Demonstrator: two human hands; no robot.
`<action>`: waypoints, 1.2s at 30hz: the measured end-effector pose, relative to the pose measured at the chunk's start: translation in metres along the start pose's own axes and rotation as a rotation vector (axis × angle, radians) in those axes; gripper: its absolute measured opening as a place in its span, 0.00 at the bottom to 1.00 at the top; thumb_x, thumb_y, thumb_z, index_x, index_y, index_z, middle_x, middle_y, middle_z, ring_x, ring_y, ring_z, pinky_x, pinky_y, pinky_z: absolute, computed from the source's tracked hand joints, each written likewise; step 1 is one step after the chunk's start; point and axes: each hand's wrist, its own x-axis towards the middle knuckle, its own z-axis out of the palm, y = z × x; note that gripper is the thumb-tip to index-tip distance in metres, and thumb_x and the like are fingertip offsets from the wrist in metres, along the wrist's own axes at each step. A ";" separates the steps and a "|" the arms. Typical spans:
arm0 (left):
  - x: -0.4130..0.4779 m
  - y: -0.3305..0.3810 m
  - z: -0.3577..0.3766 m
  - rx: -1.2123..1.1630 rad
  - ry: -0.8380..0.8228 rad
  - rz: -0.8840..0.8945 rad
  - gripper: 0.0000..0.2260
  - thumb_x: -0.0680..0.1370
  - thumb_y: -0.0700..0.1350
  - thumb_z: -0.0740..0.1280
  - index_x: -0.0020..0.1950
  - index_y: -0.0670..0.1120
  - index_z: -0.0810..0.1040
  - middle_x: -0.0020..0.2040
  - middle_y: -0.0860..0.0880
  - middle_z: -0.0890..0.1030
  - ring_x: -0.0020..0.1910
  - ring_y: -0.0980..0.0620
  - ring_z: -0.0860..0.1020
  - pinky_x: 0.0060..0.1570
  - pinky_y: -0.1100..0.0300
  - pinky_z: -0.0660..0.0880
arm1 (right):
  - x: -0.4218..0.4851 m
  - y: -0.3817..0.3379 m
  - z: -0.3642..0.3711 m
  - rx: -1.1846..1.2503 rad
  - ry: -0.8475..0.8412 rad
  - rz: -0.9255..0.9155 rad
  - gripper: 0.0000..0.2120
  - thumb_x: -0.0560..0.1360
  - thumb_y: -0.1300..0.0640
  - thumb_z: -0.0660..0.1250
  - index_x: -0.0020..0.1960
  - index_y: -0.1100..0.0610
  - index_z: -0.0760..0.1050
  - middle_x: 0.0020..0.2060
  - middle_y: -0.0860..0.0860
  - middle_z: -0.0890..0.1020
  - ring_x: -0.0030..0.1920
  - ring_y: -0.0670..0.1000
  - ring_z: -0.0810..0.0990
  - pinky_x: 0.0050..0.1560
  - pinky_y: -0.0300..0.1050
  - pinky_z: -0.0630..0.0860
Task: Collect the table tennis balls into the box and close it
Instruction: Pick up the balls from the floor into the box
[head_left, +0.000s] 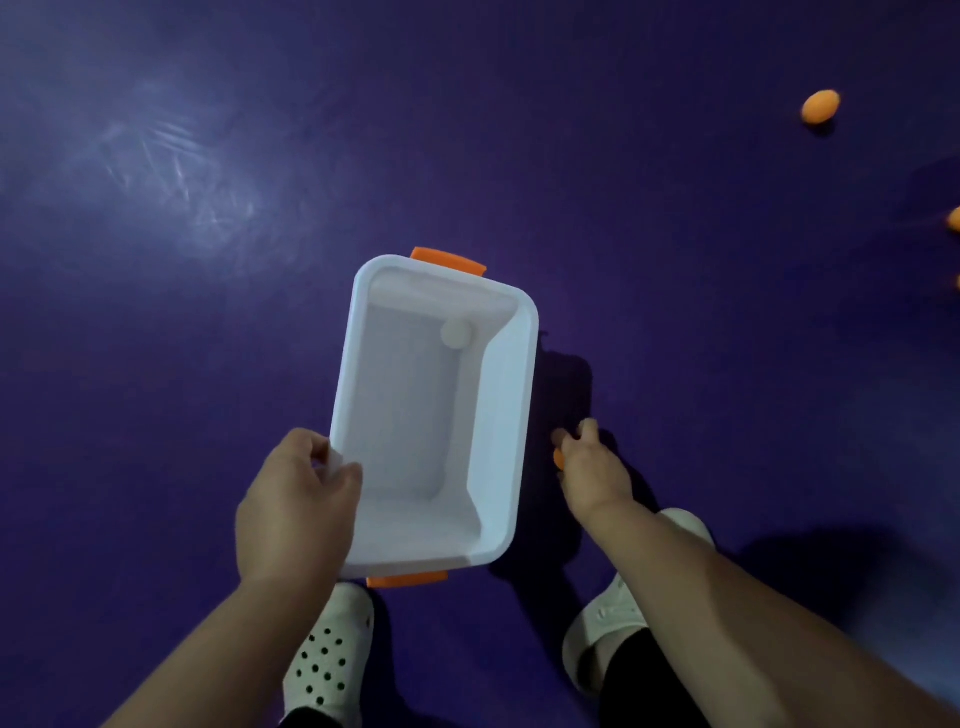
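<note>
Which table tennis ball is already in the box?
Only the white ball, at the far end of the box. An orange ball is pinched in the right hand; the other orange balls lie on the floor.

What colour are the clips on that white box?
Orange: the far clip and near clip of the box, clearest in the head view.

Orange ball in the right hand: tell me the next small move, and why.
Probably swing the right hand left over the white rectangular plastic box and drop the small orange ball in. Its fingers pinch that ball beside the box's right wall, and the left hand holds the open box.
</note>
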 end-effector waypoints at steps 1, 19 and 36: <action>0.000 0.002 -0.001 0.011 -0.001 -0.002 0.03 0.76 0.43 0.65 0.45 0.48 0.71 0.34 0.58 0.71 0.31 0.59 0.69 0.28 0.63 0.62 | -0.001 0.001 -0.003 0.015 0.006 -0.013 0.22 0.75 0.67 0.61 0.67 0.55 0.65 0.60 0.56 0.65 0.43 0.52 0.73 0.36 0.45 0.73; -0.122 0.251 -0.043 0.008 -0.106 0.177 0.05 0.73 0.43 0.68 0.41 0.44 0.72 0.35 0.51 0.75 0.32 0.55 0.71 0.28 0.61 0.64 | -0.134 0.050 -0.288 0.749 0.531 -0.324 0.23 0.73 0.49 0.60 0.65 0.58 0.71 0.57 0.43 0.68 0.36 0.38 0.72 0.43 0.33 0.72; -0.132 0.459 -0.051 -0.046 -0.088 0.239 0.05 0.73 0.43 0.66 0.40 0.44 0.72 0.36 0.49 0.76 0.34 0.48 0.74 0.32 0.56 0.66 | -0.109 0.169 -0.489 0.736 0.752 0.130 0.16 0.76 0.66 0.60 0.61 0.54 0.74 0.58 0.47 0.75 0.46 0.45 0.76 0.45 0.39 0.75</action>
